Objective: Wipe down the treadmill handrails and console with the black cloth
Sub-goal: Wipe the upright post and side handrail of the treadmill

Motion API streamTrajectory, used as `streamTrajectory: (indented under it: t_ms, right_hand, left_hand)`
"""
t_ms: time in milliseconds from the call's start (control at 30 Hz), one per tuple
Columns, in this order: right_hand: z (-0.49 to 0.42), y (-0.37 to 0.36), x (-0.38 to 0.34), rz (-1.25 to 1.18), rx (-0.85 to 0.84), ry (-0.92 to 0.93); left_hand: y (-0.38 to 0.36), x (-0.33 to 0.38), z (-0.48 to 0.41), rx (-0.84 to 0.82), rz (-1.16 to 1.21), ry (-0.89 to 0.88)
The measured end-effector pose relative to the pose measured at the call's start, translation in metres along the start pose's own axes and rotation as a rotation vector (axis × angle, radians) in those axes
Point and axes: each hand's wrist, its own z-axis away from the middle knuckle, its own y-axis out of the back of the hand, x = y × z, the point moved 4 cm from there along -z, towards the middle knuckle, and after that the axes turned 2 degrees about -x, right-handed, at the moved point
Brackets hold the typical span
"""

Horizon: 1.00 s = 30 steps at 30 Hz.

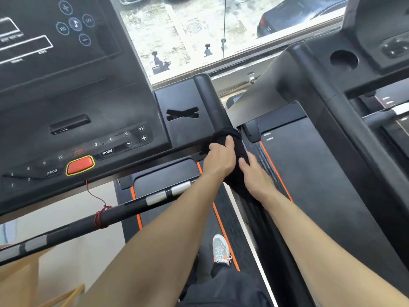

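Left hand [221,156]: grip clenched over the black cloth [240,147], fingers curled across its upper bunch. Right hand [254,173]: grip closed on the same cloth just below, thumb touching the fabric. The cloth is wrapped round the handrail [210,100], at the console's [88,96] right edge. Orange button [79,166] sits on the console front; a red cord [97,197] hangs beneath. One shoe [221,249] stands on the deck.

A gym: treadmills [309,173] side by side facing a street window [188,36].
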Motion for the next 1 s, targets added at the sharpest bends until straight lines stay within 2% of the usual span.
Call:
streamTrajectory:
  t_ms: [200, 300, 433, 500, 567, 633, 833, 1000]
  right_hand:
    - [-0.026, 0.001, -0.011, -0.317, -0.031, 0.09]
    - [-0.038, 0.002, -0.015, -0.328, -0.05, 0.136]
    - [-0.02, 0.002, -0.008, -0.236, -0.034, 0.18]
    - [-0.005, 0.001, 0.002, -0.173, -0.028, 0.157]
    - [0.008, 0.002, 0.015, -0.135, -0.025, 0.137]
    - [0.021, 0.003, 0.026, -0.139, -0.051, 0.136]
    - [0.026, -0.001, 0.037, -0.186, -0.029, -0.009]
    - [0.038, -0.009, 0.024, 0.164, 0.157, -0.064]
  left_hand:
    - [-0.019, -0.01, 0.04, 0.227, -0.104, -0.104]
    - [-0.028, -0.018, 0.057, 0.345, -0.234, -0.221]
    - [-0.046, -0.02, 0.086, 0.429, -0.208, -0.356]
    - [-0.059, -0.017, 0.103, 0.339, -0.073, -0.305]
    - [-0.073, -0.019, 0.114, 0.196, 0.136, -0.175]
    - [-0.074, -0.022, 0.118, 0.142, 0.33, -0.063]
    - [-0.079, -0.033, 0.076, -0.131, 0.764, 0.159]
    - [-0.091, -0.037, 0.062, -0.15, 0.937, 0.217]
